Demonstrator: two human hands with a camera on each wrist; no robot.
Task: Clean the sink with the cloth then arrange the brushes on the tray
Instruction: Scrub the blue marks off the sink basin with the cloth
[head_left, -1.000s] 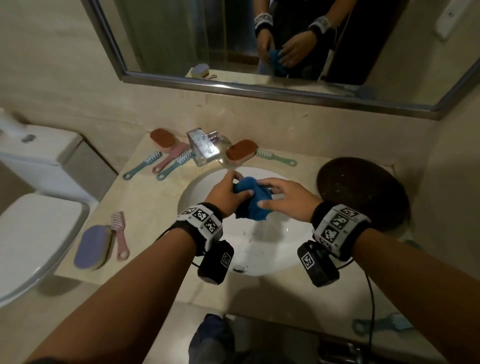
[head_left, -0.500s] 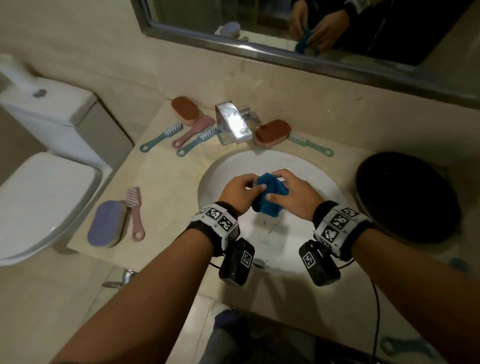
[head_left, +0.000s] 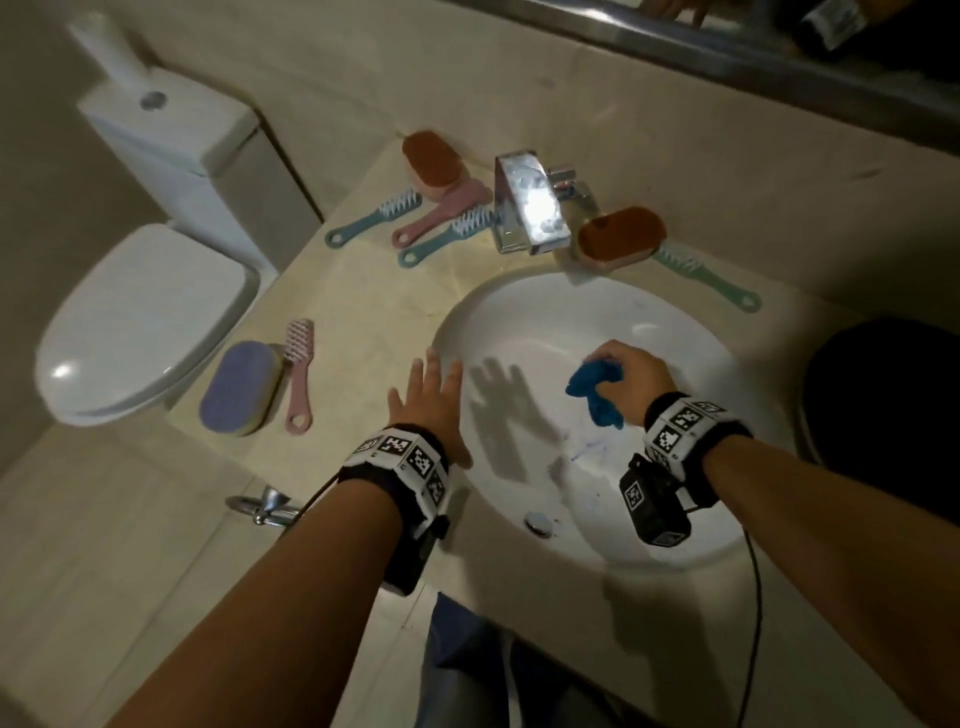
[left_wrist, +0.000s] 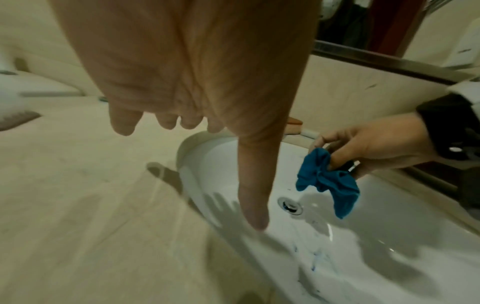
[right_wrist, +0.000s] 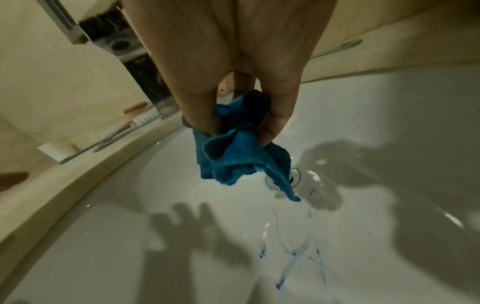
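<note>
My right hand pinches the bunched blue cloth above the white sink basin, while my left hand, fingers spread and holding nothing, hovers over the basin's left rim beside bare countertop.

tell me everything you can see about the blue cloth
The blue cloth is a small teal-blue rag of soft, slightly fuzzy fabric, crumpled into loose folds. The right hand pinches its upper bunch between fingers and thumb, so the rest hangs down with one corner pointing lowest. It is held over the white sink, above the basin near the drain, and seems not to touch the basin surface. The left hand is apart from it. Blue smears mark the basin below.
</note>
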